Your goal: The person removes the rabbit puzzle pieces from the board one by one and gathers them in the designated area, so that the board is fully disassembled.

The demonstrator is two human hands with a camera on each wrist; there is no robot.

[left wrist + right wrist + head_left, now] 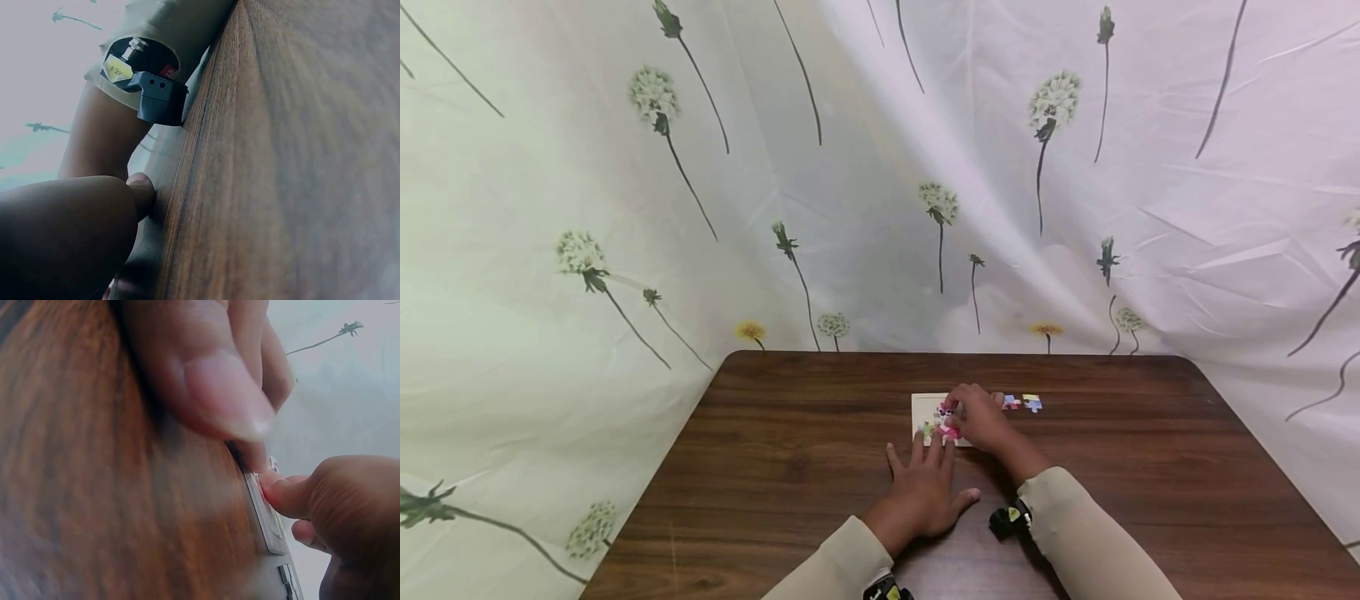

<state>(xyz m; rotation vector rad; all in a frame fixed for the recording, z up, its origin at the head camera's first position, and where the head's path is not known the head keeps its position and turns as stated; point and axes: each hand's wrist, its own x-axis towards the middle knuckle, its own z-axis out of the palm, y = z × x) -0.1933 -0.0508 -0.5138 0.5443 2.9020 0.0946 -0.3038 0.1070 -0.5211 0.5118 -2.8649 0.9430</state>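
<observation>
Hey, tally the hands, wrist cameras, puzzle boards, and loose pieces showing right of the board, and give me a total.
Hands: 2
Wrist cameras: 2
Board: 1
Loose pieces: 2 showing
Total: 7

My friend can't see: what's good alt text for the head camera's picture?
A person's right hand bends over a puzzle board on a brown table, their left hand spread at its near edge. Loose pieces lie to the right; a dandelion-print sheet hangs behind.
</observation>
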